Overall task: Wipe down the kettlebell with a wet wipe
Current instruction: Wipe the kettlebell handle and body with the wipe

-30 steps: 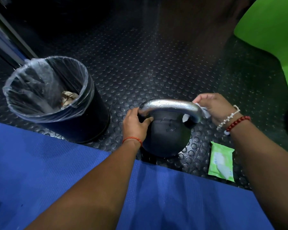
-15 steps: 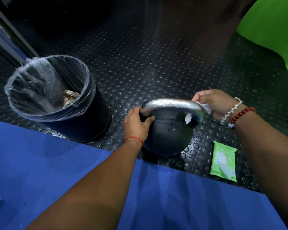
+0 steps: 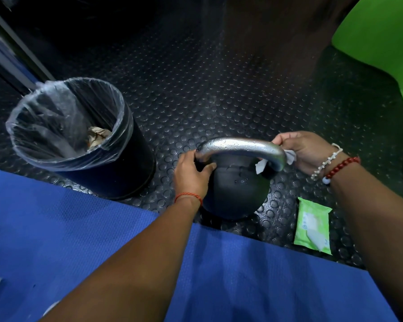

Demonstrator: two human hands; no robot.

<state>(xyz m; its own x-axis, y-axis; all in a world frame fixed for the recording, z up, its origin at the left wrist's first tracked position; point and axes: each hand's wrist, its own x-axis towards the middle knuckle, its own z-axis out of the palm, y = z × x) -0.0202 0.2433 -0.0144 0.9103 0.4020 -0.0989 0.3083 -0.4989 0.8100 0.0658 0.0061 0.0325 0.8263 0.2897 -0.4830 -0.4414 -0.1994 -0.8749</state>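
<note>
**Wipe wrapped on the handle's right bend, left hand bracing**

Nearest the person lies a blue mat (image 3: 102, 240), and both forearms reach out over its edge. Just below the right wrist, on the studded floor (image 3: 196, 94), a green pack of wipes (image 3: 313, 225) lies flat with its flap open.

Between the two hands stands the kettlebell (image 3: 235, 194), upright on the floor just past the mat's edge. It has a dark round body and a bright metal handle (image 3: 240, 145) arching over it. The left hand (image 3: 191, 175) is closed on the handle's left root, fingers curled behind it and thumb across the front. The right hand (image 3: 305, 151) pinches the wet wipe (image 3: 262, 165) around the handle's right bend, and a white corner pokes out on either side of the bar.

The handle looks beaded with moisture, so it is likely slick. The weight is surely heavy and rigid, and it will not shift under light rubbing. A firm hold at the handle's root, as the left hand has, seems the sound place to brace it. The wipe is thin, limp and easily bunched, and is best kept folded round the bar.

Beyond the left hand and further to its left stands a black bin (image 3: 126, 177) with a clear liner and some crumpled paper inside.
</note>
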